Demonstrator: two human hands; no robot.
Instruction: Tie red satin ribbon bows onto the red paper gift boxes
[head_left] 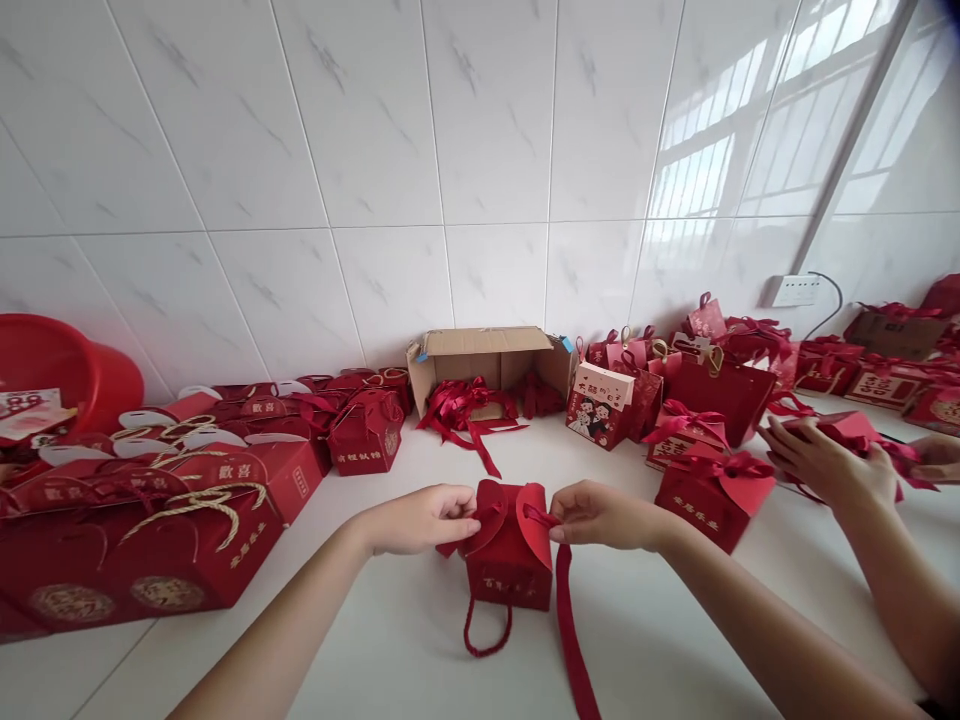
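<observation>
A small red box (510, 570) with gold lettering stands upright on the white table, its curved top flaps folded inward. Dark red ribbon (574, 640) passes through the flaps, and its long end hangs down on the right side. My left hand (442, 518) is closed at the box's upper left, pinching the ribbon by the flap. On the other side, my right hand (592, 515) pinches the ribbon where it comes out of the right flap. A braided red cord loop (487, 645) lies in front of the box.
An open cardboard box (487, 345) with red ribbons stands by the wall. Red gift boxes (225, 540) fill the left, near a red basin (112, 375). More boxes (712, 500) stand right, where another person's hands (832, 465) hold a red box.
</observation>
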